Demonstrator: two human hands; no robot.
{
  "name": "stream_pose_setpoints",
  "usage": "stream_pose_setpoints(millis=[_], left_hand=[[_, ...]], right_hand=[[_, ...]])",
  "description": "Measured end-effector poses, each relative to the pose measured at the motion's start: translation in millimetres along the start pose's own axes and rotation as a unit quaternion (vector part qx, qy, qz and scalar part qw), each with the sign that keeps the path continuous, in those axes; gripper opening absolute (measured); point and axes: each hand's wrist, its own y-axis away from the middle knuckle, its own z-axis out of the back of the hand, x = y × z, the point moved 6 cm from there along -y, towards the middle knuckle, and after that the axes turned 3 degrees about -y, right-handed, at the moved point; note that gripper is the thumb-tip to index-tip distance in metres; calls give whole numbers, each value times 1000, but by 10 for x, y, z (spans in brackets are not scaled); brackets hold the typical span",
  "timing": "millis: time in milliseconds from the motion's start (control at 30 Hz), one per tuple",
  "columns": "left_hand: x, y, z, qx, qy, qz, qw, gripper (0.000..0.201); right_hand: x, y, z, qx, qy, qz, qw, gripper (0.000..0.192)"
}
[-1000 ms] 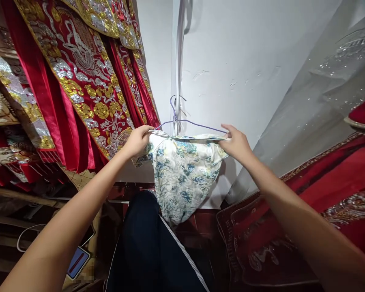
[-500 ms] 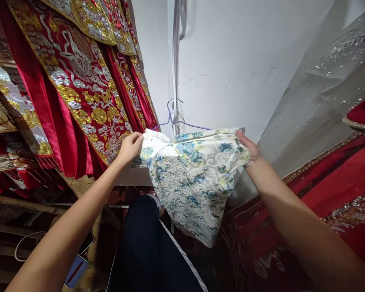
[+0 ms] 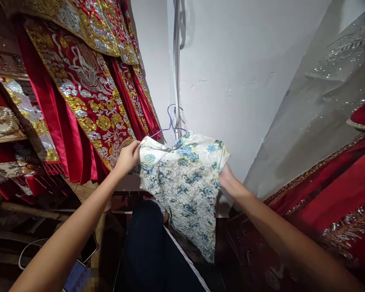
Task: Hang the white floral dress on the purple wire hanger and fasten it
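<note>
Nearest the camera, the person's dark trousers (image 3: 146, 251) with a white side stripe fill the bottom middle, and both bare forearms reach up and away from them toward a small floral dress (image 3: 185, 182). The dress hangs on a thin purple wire hanger (image 3: 170, 121), its long axis running down and slightly to the right from the hanger.

The left hand (image 3: 127, 156) is at the dress's left shoulder, fingers (image 3: 134, 147) closed in a pinch on the cloth edge just below the hanger's arm. The right hand (image 3: 228, 178) is at the opposite sleeve, mostly hidden behind the cloth; its fingers cannot be seen, so whether they grip the cloth cannot be told. Both hands touch the dress, so neither is clearly nearer; the left has the plainer hold.

Left of the dress, touching or almost touching its shoulder, hang red robes (image 3: 88, 101) thick with gold and silver embroidery, crowding that side. Right of the dress lies more red embroidered cloth (image 3: 331, 194), with a grey sequinned fabric (image 3: 322, 89) above it. Behind the dress stands a white wall (image 3: 231, 61), and a pale strip (image 3: 178, 61) runs down it to the hanger's hook. Below the left forearm, a phone (image 3: 79, 271) lies low at the lower left.
</note>
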Motion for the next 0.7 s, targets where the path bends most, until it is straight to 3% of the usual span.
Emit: stream_pose_setpoints(millis=[100,200,300,400,433,500,567,633,700], left_hand=[[-65,15,0,4,3,7,1000,30],[-117,-51,15,-18,16,37,999,35],[-136,-132,41,-37,30,62,997,37],[-126,-152,49,-44,37,70,996,34],[-125,-136,42,-45,50,68,995,33],[-154,-64,0,-39,103,52,993,35],[-248,47,-69,-24,177,31,983,40],[-430,174,-144,-8,247,15,969,42],[-710,286,-204,10,315,1,949,39]], right_hand=[[194,-216,74,44,-84,-57,994,64],[595,-345,-19,71,-127,-46,988,59],[1005,-312,-338,119,-88,7,989,60],[1167,-116,-699,211,-22,3,977,80],[1150,-18,-804,263,5,-8,965,82],[1004,225,-971,396,85,-29,914,75],[750,418,-1024,467,206,-5,860,61],[480,476,-1023,428,330,65,839,66],[249,505,-1072,358,414,147,824,93]])
